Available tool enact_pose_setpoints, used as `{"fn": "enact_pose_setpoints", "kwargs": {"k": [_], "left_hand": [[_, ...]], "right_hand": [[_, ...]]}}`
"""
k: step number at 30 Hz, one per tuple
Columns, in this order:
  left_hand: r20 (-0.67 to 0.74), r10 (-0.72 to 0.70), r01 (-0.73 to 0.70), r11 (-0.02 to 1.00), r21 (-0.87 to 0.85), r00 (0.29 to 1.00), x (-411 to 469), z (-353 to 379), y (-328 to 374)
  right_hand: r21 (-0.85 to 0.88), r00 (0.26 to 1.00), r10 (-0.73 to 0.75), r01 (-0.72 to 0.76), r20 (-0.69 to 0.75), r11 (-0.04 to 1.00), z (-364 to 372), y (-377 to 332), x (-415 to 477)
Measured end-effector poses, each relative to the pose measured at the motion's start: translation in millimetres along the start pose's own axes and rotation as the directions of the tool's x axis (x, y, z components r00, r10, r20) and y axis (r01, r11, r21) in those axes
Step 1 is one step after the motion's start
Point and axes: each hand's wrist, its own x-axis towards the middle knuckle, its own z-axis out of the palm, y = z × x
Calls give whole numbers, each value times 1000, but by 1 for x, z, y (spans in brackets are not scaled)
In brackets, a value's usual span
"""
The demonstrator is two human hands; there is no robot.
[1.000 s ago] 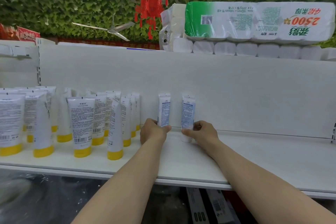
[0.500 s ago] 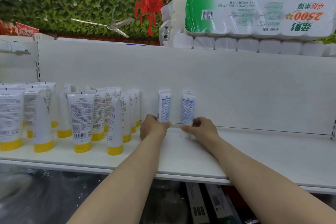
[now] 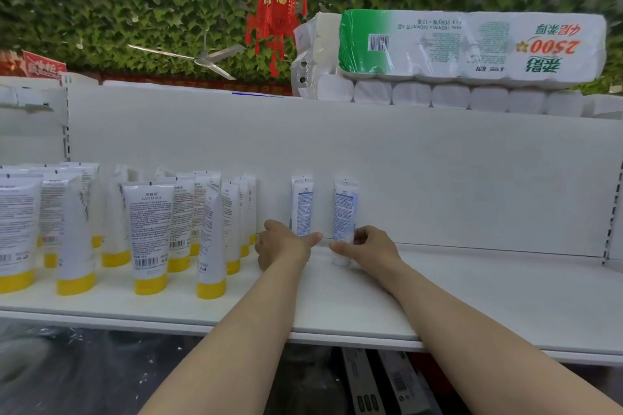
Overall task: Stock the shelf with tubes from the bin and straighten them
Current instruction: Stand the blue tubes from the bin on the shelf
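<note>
Near: both forearms reach in over the front edge of the white shelf (image 3: 472,296). Boxes (image 3: 387,381) sit underneath it.

Left hand (image 3: 286,244): fingers curled round the base of the left blue tube (image 3: 301,205), thumb pointing right. Its cap is hidden.

Right hand (image 3: 367,244): pinching the right blue tube (image 3: 345,209) just above its white cap, thumb in front.

The 2 tubes stand upright, cap down, side by side but apart, at the back panel (image 3: 438,178).

Left of them: a cluster of yellow-capped tubes (image 3: 148,229), upright, some turned at odd angles.

Far: toilet paper pack (image 3: 472,44) on top, then red lantern (image 3: 274,7).
</note>
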Motion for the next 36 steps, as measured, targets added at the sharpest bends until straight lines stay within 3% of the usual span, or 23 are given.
{"fn": "enact_pose_setpoints", "kwargs": {"k": [13, 23, 29, 36], "left_hand": [[81, -68, 65, 997, 32, 994, -58, -18, 13], [101, 88, -84, 995, -46, 991, -129, -29, 6], [172, 116, -99, 989, -105, 978, -214, -17, 32], [211, 177, -133, 969, -207, 961, -344, 45, 63]], "right_hand": [[-142, 999, 25, -30, -37, 989, -31, -14, -41], [-192, 991, 17, -42, -131, 980, -86, -1, -118], [-191, 987, -12, -19, -159, 981, -146, 10, -172], [-400, 985, -73, 4, -159, 916, -267, 58, -244]]}}
